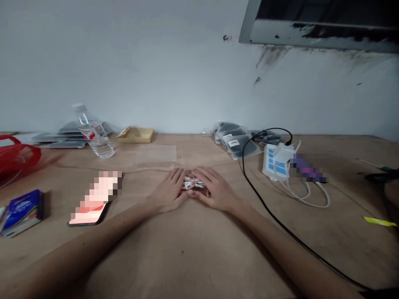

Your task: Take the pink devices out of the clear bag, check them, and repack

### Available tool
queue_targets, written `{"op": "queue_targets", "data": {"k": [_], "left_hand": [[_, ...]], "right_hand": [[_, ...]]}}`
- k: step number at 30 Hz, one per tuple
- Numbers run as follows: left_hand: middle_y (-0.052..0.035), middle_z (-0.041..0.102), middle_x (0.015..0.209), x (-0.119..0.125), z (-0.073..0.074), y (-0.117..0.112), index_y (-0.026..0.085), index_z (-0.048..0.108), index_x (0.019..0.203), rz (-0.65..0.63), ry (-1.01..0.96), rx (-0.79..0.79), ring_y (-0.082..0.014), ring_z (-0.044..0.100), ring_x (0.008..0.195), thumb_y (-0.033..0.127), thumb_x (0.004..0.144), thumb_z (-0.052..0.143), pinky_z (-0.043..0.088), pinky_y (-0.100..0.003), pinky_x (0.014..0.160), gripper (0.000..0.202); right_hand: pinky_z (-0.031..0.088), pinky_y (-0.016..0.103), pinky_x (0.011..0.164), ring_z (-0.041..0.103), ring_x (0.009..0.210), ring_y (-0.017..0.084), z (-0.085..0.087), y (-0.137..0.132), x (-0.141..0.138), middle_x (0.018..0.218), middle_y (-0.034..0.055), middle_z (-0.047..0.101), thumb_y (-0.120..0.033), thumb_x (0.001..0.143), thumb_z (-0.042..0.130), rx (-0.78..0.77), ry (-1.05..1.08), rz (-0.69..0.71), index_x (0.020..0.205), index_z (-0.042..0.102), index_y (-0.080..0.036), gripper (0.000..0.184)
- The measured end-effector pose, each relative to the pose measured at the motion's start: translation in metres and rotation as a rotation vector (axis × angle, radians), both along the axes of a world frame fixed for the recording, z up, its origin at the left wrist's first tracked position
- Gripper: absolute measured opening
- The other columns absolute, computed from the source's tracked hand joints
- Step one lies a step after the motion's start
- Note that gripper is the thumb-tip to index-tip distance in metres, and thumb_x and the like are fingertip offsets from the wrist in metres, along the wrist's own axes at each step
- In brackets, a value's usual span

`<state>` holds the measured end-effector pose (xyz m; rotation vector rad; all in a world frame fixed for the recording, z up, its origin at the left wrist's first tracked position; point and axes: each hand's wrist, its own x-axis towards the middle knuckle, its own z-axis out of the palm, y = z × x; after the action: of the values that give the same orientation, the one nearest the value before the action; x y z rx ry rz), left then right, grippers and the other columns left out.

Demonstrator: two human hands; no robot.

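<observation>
A small heap of short white and orange-brown sticks (pixel 193 182) lies on the wooden table; their exact kind is too small to make out. From its left side my left hand (pixel 170 189) curves round the heap, fingers bent and close together. My right hand (pixel 215 189) cups it from the right in the same way. The two thumbs meet, or nearly meet, at the near side. Part of the heap is hidden under the fingers. Just beyond my left hand lies a flat clear plastic bag (pixel 156 154).
Leftward are a lit phone (pixel 96 199), a blue box (pixel 23 209), a red bag (pixel 18 155), a water bottle (pixel 95 135) and a yellow tray (pixel 137 135). To the right, a black cable (pixel 264 203) runs past a white power strip (pixel 274 162). Dark packets (pixel 235 139) lie by the wall.
</observation>
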<state>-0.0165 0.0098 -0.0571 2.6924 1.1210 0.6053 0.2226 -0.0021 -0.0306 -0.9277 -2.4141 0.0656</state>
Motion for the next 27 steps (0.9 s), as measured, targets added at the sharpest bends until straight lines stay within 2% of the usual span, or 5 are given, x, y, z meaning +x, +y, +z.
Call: {"op": "queue_targets", "data": {"k": [7,12,16,19,27], "left_hand": [[-0.0179,0.038,0.159,-0.014,0.018,0.024,0.013,0.031,0.153,0.153,-0.202,0.005,-0.0257,0.037,0.148,0.046,0.105,0.029,0.033,-0.046,0.12,0.058],[-0.0205,0.046,0.153,-0.036,0.03,0.049,0.01,0.044,0.143,0.303,-0.014,0.141,-0.0337,0.036,0.147,0.044,0.1,0.039,0.031,-0.054,0.118,0.054],[-0.0153,0.07,0.119,-0.039,0.046,0.047,0.015,0.061,0.125,0.425,0.165,0.131,-0.0318,0.064,0.116,0.041,0.101,0.039,0.047,-0.048,0.102,0.042],[-0.0127,0.074,0.098,-0.037,0.054,0.043,0.016,0.066,0.113,0.516,0.172,0.164,-0.0312,0.069,0.097,0.042,0.101,0.04,0.051,-0.046,0.091,0.039],[-0.0158,0.05,0.148,-0.05,0.035,0.052,0.018,0.051,0.139,0.323,0.236,0.155,-0.0369,0.042,0.137,0.057,0.101,0.035,0.034,-0.056,0.111,0.057]], "right_hand": [[0.043,0.054,0.107,0.052,0.13,0.037,0.005,0.011,-0.021,0.147,0.014,0.055,-0.06,0.091,0.061,-0.122,-0.216,-0.04,0.149,0.047,-0.022,0.071],[0.041,0.052,0.106,0.053,0.127,0.034,0.002,0.015,-0.013,0.145,0.0098,0.058,-0.059,0.09,0.064,-0.149,-0.201,0.011,0.15,0.046,-0.029,0.069],[0.041,0.052,0.104,0.054,0.124,0.034,0.002,0.012,-0.002,0.14,0.0114,0.061,-0.058,0.093,0.06,-0.164,-0.205,0.02,0.148,0.05,-0.027,0.064],[0.042,0.054,0.102,0.055,0.122,0.035,0.003,0.006,0.007,0.139,0.0123,0.061,-0.056,0.095,0.059,-0.159,-0.222,-0.002,0.148,0.05,-0.027,0.062],[0.044,0.054,0.102,0.056,0.123,0.034,0.001,0.005,0.02,0.14,0.0118,0.061,-0.053,0.097,0.058,-0.132,-0.221,0.046,0.149,0.048,-0.027,0.059]]}}
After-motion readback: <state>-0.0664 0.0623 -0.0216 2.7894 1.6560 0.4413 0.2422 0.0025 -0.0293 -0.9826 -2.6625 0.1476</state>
